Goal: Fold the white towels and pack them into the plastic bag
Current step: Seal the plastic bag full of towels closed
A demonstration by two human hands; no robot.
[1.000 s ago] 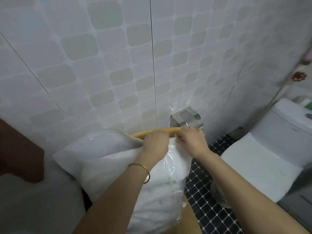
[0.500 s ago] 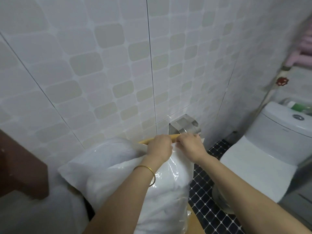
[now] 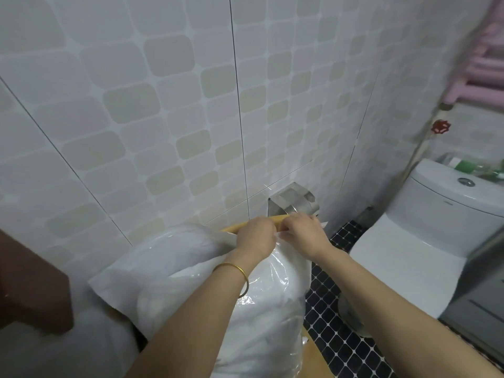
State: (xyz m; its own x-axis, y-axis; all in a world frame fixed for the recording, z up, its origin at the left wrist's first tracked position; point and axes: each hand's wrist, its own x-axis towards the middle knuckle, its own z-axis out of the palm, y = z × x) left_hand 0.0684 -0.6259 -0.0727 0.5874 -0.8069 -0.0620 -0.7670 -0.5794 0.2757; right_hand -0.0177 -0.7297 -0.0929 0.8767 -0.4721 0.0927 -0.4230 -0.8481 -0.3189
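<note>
Hardly anything has moved: your left hand (image 3: 256,238) and right hand (image 3: 305,236) stay side by side, almost touching, each pinching the top edge of the plastic bag (image 3: 275,293). White towels (image 3: 191,257) fill the bag, which stands close against the tiled wall (image 3: 163,118). A metal holder (image 3: 293,203) sits just behind your knuckles. To the right, black-tiled floor (image 3: 341,336) separates the bag from the toilet (image 3: 409,255). A small mark on its tank is too small to read.
</note>
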